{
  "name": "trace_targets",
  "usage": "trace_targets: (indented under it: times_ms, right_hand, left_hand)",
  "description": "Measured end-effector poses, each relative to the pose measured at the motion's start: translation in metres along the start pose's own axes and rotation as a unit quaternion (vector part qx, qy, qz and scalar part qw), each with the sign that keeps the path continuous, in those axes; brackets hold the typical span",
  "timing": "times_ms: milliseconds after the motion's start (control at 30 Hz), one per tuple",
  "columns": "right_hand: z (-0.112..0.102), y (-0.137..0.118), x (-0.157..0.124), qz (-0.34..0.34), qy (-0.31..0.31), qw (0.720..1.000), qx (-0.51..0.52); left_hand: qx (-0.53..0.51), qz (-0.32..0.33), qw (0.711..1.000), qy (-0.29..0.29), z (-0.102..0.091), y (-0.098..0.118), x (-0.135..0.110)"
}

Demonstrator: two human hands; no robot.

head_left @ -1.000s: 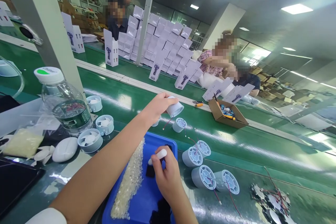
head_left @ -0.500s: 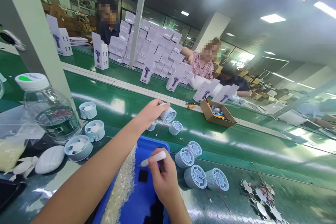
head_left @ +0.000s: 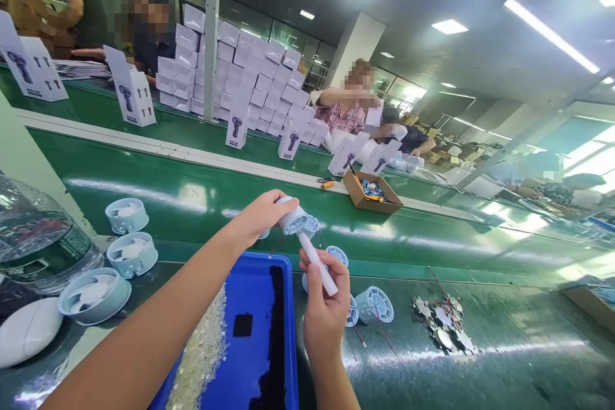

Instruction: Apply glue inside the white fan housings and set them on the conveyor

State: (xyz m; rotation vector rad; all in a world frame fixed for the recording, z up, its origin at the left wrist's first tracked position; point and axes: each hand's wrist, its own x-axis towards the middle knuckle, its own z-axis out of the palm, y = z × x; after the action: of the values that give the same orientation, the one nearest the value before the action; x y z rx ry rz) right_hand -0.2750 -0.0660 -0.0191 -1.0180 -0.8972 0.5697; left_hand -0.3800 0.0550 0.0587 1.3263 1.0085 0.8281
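Observation:
My left hand (head_left: 262, 218) is closed on a light-blue cylindrical fan housing (head_left: 292, 213), its spoked end tilted towards me. My right hand (head_left: 327, 311) grips a white pen-shaped tool (head_left: 319, 268). The tool's tip reaches the spoked end of the housing; whether it touches cannot be made out. Below my hands lies a blue tray (head_left: 257, 333) with a heap of small clear rings (head_left: 204, 339), a black square (head_left: 243, 325) and a strip of black pieces (head_left: 275, 333). Several more housings (head_left: 375, 305) with red wires stand behind and beside my right hand.
Light-blue fan rings (head_left: 132, 254), a white computer mouse (head_left: 29, 332) and a water bottle (head_left: 43, 237) stand at the left. Wired round parts (head_left: 444, 320) lie to the right. A cardboard box (head_left: 372, 192) and white cartons (head_left: 235, 125) stand farther back, with people beyond.
My right hand has lifted the pen-shaped tool from over the tray up to the housing's end. My left hand still holds the housing. The view has turned rightward.

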Motion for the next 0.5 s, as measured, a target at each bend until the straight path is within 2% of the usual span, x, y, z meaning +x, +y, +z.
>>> trace_targets:
  times_ms: [333,500]
  right_hand:
    - [-0.001,-0.002,-0.003,-0.005,0.021,1.000,-0.017]
    - [-0.001,-0.002,-0.002,0.009,0.004,1.000,-0.016]
  left_hand:
    - [0.041,0.003,0.999,0.005,0.001,0.002,-0.004]
    - [0.091,-0.002,0.995,-0.025,0.004,0.011,-0.012]
